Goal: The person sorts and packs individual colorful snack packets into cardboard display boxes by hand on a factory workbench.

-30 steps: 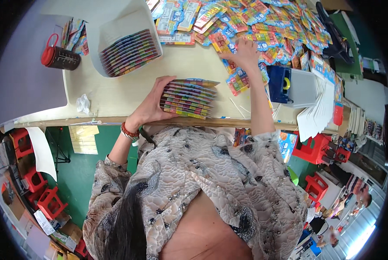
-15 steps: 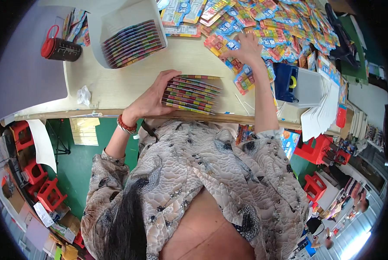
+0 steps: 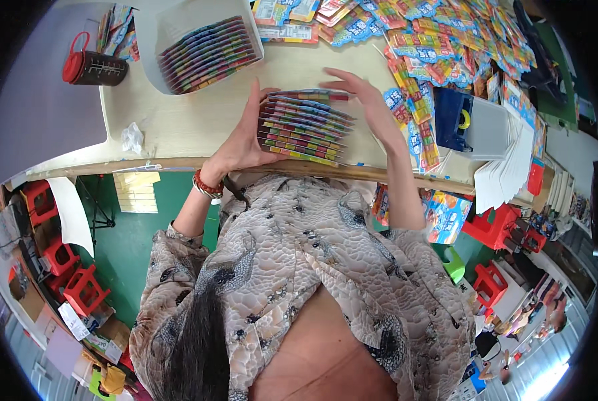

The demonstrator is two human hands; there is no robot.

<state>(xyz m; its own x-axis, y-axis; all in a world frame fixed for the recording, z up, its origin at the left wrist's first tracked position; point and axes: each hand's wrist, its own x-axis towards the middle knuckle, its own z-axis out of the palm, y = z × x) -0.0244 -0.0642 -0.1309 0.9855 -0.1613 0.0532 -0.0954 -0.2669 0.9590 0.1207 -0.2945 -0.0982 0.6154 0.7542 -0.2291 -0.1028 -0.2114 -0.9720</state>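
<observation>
At the table's near edge, my left hand (image 3: pixel 244 139) is wrapped round the left side of a stack of colourful flat packs (image 3: pixel 305 130), which stand on edge in a row. My right hand (image 3: pixel 362 97) is at the stack's far right corner, fingers stretched out and a little blurred. Nothing shows in its grip; whether its fingertips touch the farthest pack I cannot tell. Beyond my left hand stands a white box (image 3: pixel 157 30) holding a similar row of packs (image 3: pixel 208 57). A large loose heap of the same packs (image 3: pixel 446 40) covers the far right of the table.
A dark cup with a red lid (image 3: pixel 93 67) stands at the left, and a crumpled clear plastic scrap (image 3: pixel 132 138) lies nearer. Right of my right arm are a blue tape dispenser (image 3: pixel 454 120) and a fan of white cards (image 3: pixel 503 164). Red stools (image 3: pixel 86 291) stand on the green floor.
My right hand has come from the loose heap on the right to the far end of the stack. The left hand still holds the stack, its thumb side lifted. Some heap packs have shifted.
</observation>
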